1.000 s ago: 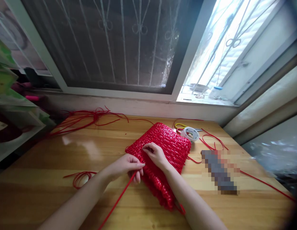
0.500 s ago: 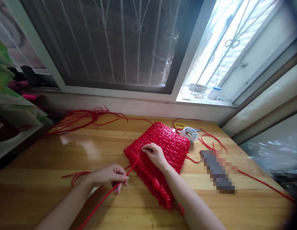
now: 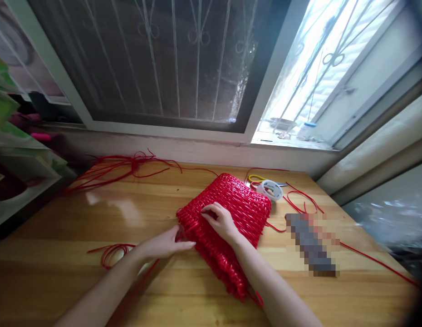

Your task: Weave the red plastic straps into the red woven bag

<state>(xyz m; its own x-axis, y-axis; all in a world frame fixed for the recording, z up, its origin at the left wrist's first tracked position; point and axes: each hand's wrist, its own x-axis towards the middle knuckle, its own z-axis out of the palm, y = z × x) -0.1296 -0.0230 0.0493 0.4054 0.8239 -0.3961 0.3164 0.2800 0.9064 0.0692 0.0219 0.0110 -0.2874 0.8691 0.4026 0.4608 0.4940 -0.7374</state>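
A red woven basket (image 3: 238,200) of glossy plastic cord lies on its side, its ragged rim facing lower left. On its upper side rests my right hand (image 3: 220,223), thumb and fingertips closed together against the weave; whether a single strand is pinched cannot be made out. My left hand (image 3: 165,244) is at the rim's left corner, thumb stretched out and apart from the fingers. Those fingertips are partly hidden at the basket's edge. A blurred red cord (image 3: 148,272) runs below the left wrist toward the front.
Loose red cords (image 3: 134,165) lie at the back left, and a small coil (image 3: 112,254) is beside my left forearm. Behind the basket are a white tape roll (image 3: 271,190) and yellow-handled scissors (image 3: 257,178). A pixelated dark object (image 3: 309,243) lies to the right.
My left hand has let the taut red cord slip from its pinch and moved up and right to the basket's rim. The right hand and basket have hardly moved.
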